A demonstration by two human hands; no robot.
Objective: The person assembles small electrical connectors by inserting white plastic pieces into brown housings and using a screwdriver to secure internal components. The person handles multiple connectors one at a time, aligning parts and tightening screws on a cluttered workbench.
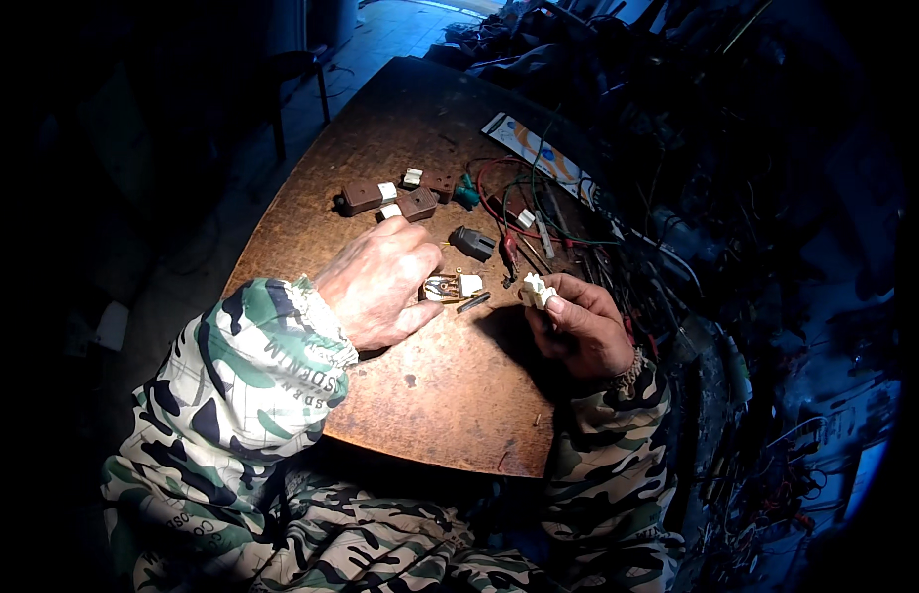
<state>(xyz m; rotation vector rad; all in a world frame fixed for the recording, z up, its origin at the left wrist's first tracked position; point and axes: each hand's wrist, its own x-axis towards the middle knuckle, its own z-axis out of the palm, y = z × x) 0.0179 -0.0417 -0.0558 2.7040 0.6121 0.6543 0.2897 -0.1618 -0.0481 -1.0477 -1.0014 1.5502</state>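
Note:
My left hand (380, 285) is curled over the table, its thumb and forefinger closed around the left end of a small opened casing (444, 288). White and metal parts show inside that casing, and a white block (470, 286) sits at its right end. A thin dark strip (473, 302) lies just below it. Over to the right, my right hand (588, 324) pinches a small white plastic piece (537, 291) between thumb and fingers, slightly above the table. A black plastic housing (471, 243) rests on the wood beyond the opened casing.
Brown boxes with white ends (364, 197) lie farther back on the wooden table (430, 415). Red and green leads with a red clip (510, 248) curl beside a green piece (466, 193). A printed strip (542, 158), tools and tangled wires (667, 257) crowd the right edge.

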